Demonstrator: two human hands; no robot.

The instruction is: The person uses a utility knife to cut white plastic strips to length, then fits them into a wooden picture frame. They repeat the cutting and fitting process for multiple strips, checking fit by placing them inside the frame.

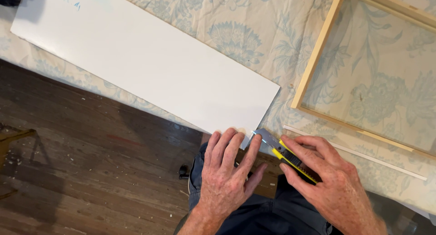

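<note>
Looking down from the head view: a long white board (150, 64) lying flat on a floral-cloth-covered surface (254, 30), long axis running from the far left corner down to the near right corner, that near corner just past the surface's near edge and right at the hands. Left hand (227, 171) flat and spread, fingertips (229, 135) pressing on the board's near corner, grip open, pinning rather than pinching. Right hand (327, 176) wrapped shut around a yellow and black utility knife (290, 160), fingers curled over the handle, thumb underneath out of sight. Knife's long axis slanting up and to the left, metal blade end (263, 136) touching or just beside the board's short right edge at its lowest point, between the two hands; cannot tell whether the blade bites into the board or only rests against it. Board's short edge rising from the blade tip up and to the right, away from the body, so the edge lies ahead of the blade, with the right hand the nearer one and the left hand just beside the blade on the board side. Thin white strip (359, 155) lying on the cloth to the right of the knife, just beyond the right hand's knuckles. Light wooden frame (318, 49) farther right, apart from the board. Dark wooden floor (91, 162) below left, dark trousers (268, 212) under both wrists
</note>
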